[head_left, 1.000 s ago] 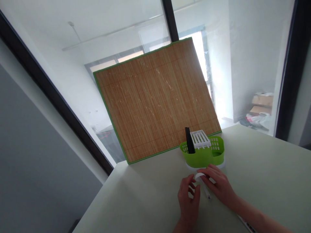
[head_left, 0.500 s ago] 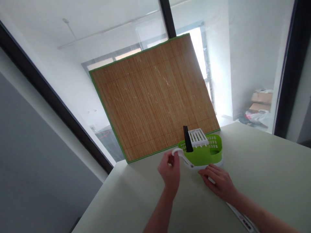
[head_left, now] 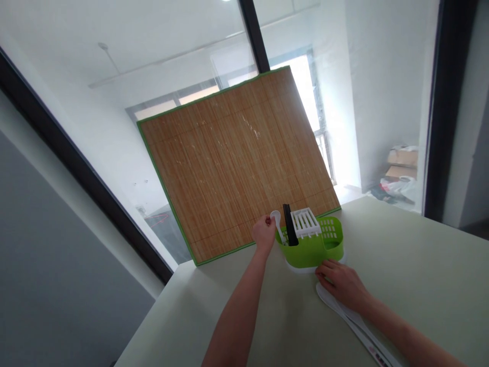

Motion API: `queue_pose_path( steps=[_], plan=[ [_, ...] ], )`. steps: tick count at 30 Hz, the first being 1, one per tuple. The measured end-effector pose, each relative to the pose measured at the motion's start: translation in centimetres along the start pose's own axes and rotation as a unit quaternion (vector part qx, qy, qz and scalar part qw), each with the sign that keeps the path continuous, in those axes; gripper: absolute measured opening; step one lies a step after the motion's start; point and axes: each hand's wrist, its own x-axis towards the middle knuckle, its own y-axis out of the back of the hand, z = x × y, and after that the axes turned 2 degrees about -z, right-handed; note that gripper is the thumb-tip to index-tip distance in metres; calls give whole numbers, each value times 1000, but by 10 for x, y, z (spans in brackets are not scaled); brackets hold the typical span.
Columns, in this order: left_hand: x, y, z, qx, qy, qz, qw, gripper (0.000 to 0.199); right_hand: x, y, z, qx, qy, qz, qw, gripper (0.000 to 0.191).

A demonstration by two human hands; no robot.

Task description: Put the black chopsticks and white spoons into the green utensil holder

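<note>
My left hand point(head_left: 265, 232) pinches a small white spoon point(head_left: 277, 220) by its bowl end. The spoon's handle points down into the left compartment of a green utensil holder point(head_left: 311, 255) with a white base. Black chopsticks point(head_left: 290, 227) stand in the holder beside the spoon. A white slotted rack point(head_left: 305, 222) sits on the holder's middle. At the holder's front right, my right hand point(head_left: 340, 280) rests with fingers curled near the base; what they grip, if anything, is hidden. Beneath that hand lie long white utensils point(head_left: 353, 323), one with a rounded end.
A bamboo mat point(head_left: 237, 163) with green edging leans upright against the glass behind the holder. The pale table point(head_left: 298, 321) ends at the glass wall on the far side. Beyond the glass are cardboard boxes point(head_left: 403, 158) and a plastic bag.
My left hand has lifted the spoon from in front of the holder and turned it upright, handle down, into the left compartment. My right hand has barely moved.
</note>
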Motion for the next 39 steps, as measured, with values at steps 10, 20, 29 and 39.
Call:
queue_pose_path(
  steps=[10, 20, 29, 39],
  plan=[
    [-5, -28, -17, 63, 43, -118, 990, 23, -1, 0, -1, 0, -5, -33, 999, 19],
    [-53, -11, -29, -9, 44, -23, 999, 38, -5, -8, 6, 45, 34, -100, 993, 15],
    [-168, -27, -56, -276, 62, -78, 956, 28, 2, -8, 4, 102, -16, -45, 994, 25],
    [-201, -8, -28, -310, -2, -75, 948, 30, -6, 19, -30, 234, 29, 179, 955, 23]
  ],
)
